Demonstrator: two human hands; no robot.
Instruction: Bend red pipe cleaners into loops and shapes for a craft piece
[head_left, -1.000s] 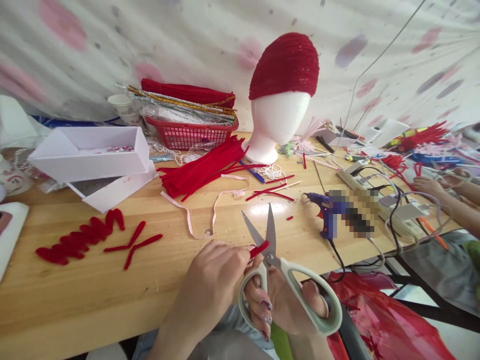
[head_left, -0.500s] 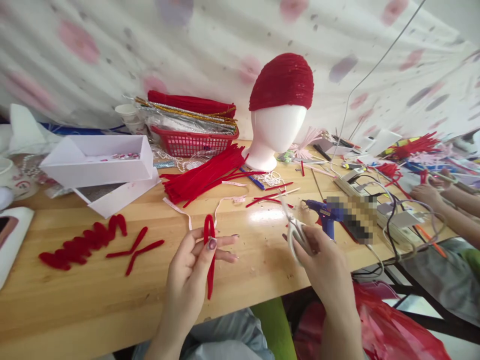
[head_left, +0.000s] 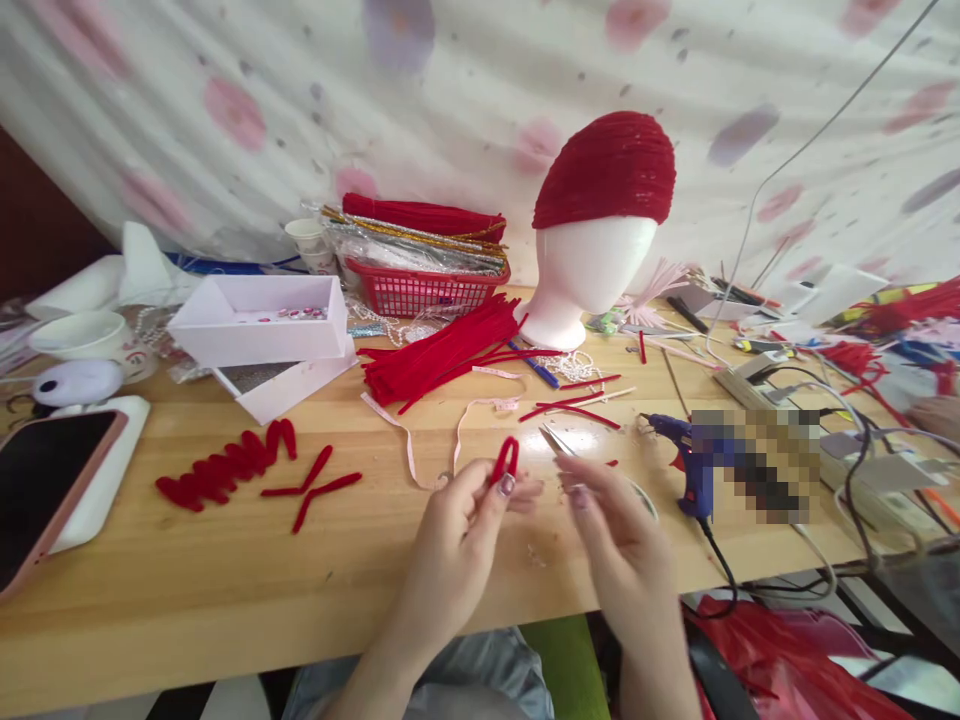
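Note:
Between the thumb and fingers of my left hand [head_left: 469, 520] is a bent red fuzzy stem [head_left: 506, 457], its loop pointing up. My right hand [head_left: 619, 530] is above the table beside the scissors [head_left: 555, 441], which lie partly hidden behind it; its fingers are apart and hold nothing visible. To the left lie a zigzag row of red fuzzy loops [head_left: 225, 467] and two bent red pieces [head_left: 322, 490]. A bundle of red stems [head_left: 446, 352] rests behind my left hand, near a pink measuring tape [head_left: 409, 445].
A white foam head [head_left: 589, 265] wearing a red cap stands behind. A red basket [head_left: 431, 292], white box [head_left: 259, 335] and phone [head_left: 56, 490] are further left. On the right are a blue glue gun [head_left: 697, 470], power strips and cables [head_left: 862, 450].
The scissors have left my right hand's grip and rest on the table. My left hand has raised the red stem away from me. The view has shifted left.

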